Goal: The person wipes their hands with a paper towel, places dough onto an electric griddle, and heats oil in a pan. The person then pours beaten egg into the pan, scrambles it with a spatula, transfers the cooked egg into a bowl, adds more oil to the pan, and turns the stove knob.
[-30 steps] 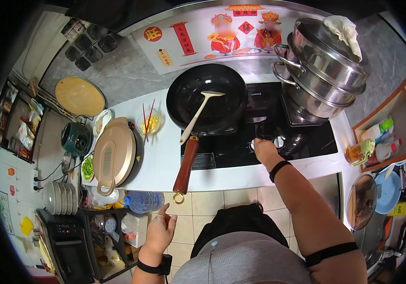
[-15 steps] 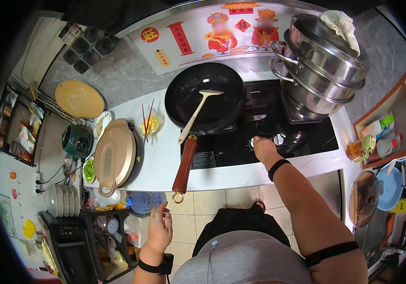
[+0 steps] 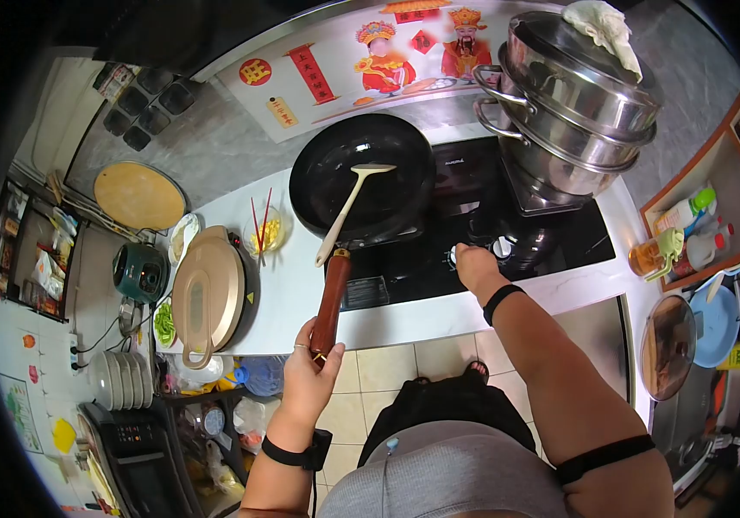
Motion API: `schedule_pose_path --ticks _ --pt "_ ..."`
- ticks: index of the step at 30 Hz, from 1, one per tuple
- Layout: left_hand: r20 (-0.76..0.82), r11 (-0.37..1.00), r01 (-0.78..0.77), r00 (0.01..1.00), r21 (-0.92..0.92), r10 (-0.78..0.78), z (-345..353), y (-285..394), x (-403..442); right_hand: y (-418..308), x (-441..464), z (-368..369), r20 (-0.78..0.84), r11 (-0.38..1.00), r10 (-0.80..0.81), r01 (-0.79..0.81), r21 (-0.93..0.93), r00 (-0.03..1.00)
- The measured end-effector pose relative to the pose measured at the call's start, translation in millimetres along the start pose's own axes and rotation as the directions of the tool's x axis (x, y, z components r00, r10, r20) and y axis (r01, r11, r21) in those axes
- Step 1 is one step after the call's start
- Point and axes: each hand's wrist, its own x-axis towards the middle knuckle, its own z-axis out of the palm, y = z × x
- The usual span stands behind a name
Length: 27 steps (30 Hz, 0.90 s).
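My left hand (image 3: 308, 380) is closed round the end of the wooden handle (image 3: 330, 298) of a black wok (image 3: 322, 160). The wok sits on the left side of the black gas stove (image 3: 560, 250). A pale spatula (image 3: 346, 207) lies across the wok, its head inside and its handle over the rim. At the front of the stove, my right hand (image 3: 478, 269) pinches the left control knob (image 3: 453, 256), which its fingers partly hide. A second white knob (image 3: 502, 247) is just right of those fingers.
Stacked steel steamer pots (image 3: 581, 108) stand at the stove's right. Left of the wok are a glass bowl (image 3: 277, 237) of yellow pieces with red chopsticks, a beige electric griddle (image 3: 206, 289) and chopped greens (image 3: 164, 324). Bottles (image 3: 646, 257) stand far right.
My left hand has moved up and right from beside the counter and taken hold of the wok handle. My right hand stays on the knob. The view has shifted slightly.
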Motion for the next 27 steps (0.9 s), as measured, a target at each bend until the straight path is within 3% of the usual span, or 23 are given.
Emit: schedule_pose_path --ticks 4,7,13,15,22,27 --pt "0.023 0.99 0.037 0.999 -0.133 -0.034 -0.7 -13.8 4.1 -0.6 -1.3 0.2 0.01 1.0 0.025 -0.025 0.016 1.0" --pt "0.002 0.997 -0.027 1.0 -0.076 0.027 -6.3 -10.9 5.8 -1.3 -1.8 -3.0 0.011 0.999 0.03 -0.03 0.021 0.999" --pt "0.02 0.989 -0.012 1.0 -0.149 0.015 -13.8 -29.8 11.8 -3.9 -1.0 -8.5 0.106 0.998 0.059 -0.061 0.014 0.993" --pt "0.06 0.962 0.088 0.995 -0.259 -0.074 -14.9 -27.4 11.3 -5.9 -2.8 -15.0 0.122 0.996 0.077 -0.083 0.041 0.989" --pt "0.035 0.966 0.067 0.998 -0.251 -0.06 -8.7 -24.5 8.4 -4.9 -0.9 -11.0 0.135 0.994 0.085 -0.094 0.062 0.987" --pt "0.062 0.935 0.088 0.996 -0.343 -0.071 -9.9 -22.5 4.9 -4.6 -2.1 -6.7 0.103 0.993 0.085 -0.093 0.074 0.991"
